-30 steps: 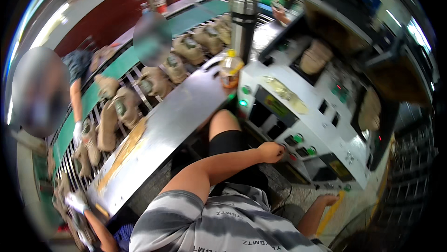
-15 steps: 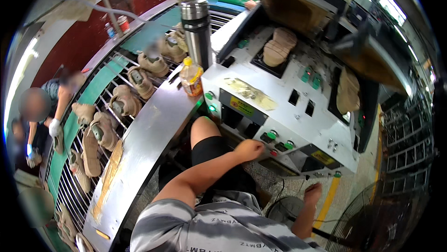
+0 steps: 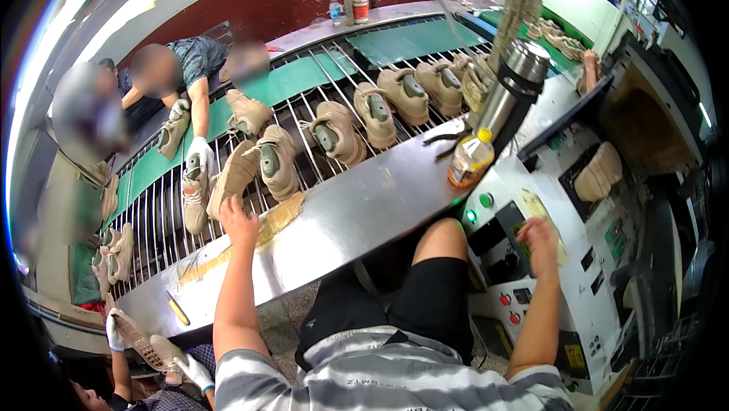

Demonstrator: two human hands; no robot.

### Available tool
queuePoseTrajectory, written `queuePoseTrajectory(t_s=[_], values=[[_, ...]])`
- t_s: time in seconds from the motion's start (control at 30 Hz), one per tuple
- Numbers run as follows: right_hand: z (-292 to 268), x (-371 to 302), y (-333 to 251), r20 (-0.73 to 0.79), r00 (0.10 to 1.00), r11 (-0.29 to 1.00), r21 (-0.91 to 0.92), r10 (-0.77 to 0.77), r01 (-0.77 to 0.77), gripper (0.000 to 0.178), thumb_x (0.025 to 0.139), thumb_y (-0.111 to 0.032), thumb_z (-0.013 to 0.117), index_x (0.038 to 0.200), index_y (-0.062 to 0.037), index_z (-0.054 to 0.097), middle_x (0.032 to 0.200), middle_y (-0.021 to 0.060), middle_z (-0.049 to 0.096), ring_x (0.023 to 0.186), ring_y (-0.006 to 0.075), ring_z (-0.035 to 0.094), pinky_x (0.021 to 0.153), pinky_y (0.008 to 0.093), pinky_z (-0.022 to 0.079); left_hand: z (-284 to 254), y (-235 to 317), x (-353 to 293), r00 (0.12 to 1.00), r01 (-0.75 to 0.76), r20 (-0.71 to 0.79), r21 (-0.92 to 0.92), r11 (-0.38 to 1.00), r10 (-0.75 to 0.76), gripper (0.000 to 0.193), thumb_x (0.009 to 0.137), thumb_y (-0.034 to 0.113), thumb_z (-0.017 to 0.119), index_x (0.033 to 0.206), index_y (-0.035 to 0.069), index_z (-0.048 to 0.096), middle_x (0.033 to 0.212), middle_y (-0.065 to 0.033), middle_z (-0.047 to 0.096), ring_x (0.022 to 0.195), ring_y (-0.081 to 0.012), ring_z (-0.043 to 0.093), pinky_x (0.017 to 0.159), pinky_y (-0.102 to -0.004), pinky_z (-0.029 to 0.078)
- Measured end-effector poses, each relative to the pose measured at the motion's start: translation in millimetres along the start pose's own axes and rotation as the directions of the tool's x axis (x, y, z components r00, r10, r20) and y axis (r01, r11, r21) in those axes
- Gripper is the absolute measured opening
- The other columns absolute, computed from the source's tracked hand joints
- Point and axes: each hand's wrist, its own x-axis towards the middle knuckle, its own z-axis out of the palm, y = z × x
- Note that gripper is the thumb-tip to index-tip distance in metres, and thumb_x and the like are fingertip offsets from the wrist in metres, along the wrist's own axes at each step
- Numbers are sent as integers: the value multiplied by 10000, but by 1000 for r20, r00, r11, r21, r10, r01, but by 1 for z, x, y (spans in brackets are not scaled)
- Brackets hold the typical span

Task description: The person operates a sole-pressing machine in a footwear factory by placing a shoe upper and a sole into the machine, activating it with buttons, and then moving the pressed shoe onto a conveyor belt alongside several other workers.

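My left hand (image 3: 238,223) reaches to the near edge of the roller conveyor, fingers spread. Its fingertips are at the lower end of a beige shoe (image 3: 235,170) that lies tipped with its sole showing; whether they touch it I cannot tell. Beside that shoe stands another beige shoe (image 3: 278,162) with a dark green insert in its opening. My right hand (image 3: 539,242) hovers, empty, by the front of a white press machine (image 3: 548,335), its fingers loosely bent and apart. A co-worker's gloved hand (image 3: 200,154) is on a laced beige shoe (image 3: 195,197) just left of mine.
More shoes (image 3: 334,133) line the conveyor. A steel ledge (image 3: 357,198) with a yellow-handled cutter (image 3: 178,310) runs before me. A steel flask (image 3: 510,96) and a plastic bottle (image 3: 471,158) stand at its right end. At lower left another person holds shoes (image 3: 135,335).
My view has turned left toward the conveyor. My left hand has left the machine's front for the tipped shoe. My right hand has risen to the machine. The co-worker's hand has reached farther over the conveyor.
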Motion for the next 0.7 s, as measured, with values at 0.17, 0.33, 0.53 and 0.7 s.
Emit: queuePoseTrajectory(t_s=[0.17, 0.33, 0.53, 0.7], values=[[-76, 158, -20, -388, 748, 742, -639, -538, 202, 181, 869, -89, 579, 1045, -48, 563, 814, 0, 530, 727, 106, 511, 696, 241, 434, 40, -52, 31, 969, -84, 246, 371, 925, -11, 877, 673, 230, 747, 1438, 123, 333, 1425, -212, 357, 1310, -375, 361, 1107, -489, 226], [-141, 218, -67, -608, 674, 70, -762, -420, -644, 671, 778, -434, 648, 1358, -161, 453, 1350, 185, 485, 1274, 343, 436, 1028, 473, 393, 86, -67, 65, 921, -83, 350, 609, 789, -173, 844, 743, 245, 699, 1476, 163, 289, 1414, -173, 390, 1297, -342, 385, 1010, -476, 325], [-181, 238, -75, -877, 473, 133, -481, -89, -867, 1009, 655, -418, 721, 1482, -72, 259, 1518, 206, 278, 1399, 360, 264, 1125, 481, 252, -14, -48, 143, 814, -134, 565, 411, 902, -137, 934, 537, 389, 854, 1310, 68, 438, 1153, -164, 568, 1107, -313, 551, 917, -414, 442], [-314, 227, -46, -841, 505, 457, -533, -195, -712, 987, 647, -414, 719, 1421, 57, 328, 1475, 255, 333, 1359, 348, 348, 1107, 416, 306, -141, 13, 115, 763, -79, 639, 235, 969, -93, 829, 547, 442, 816, 1210, 31, 533, 1058, -183, 603, 949, -313, 617, 824, -401, 518]])
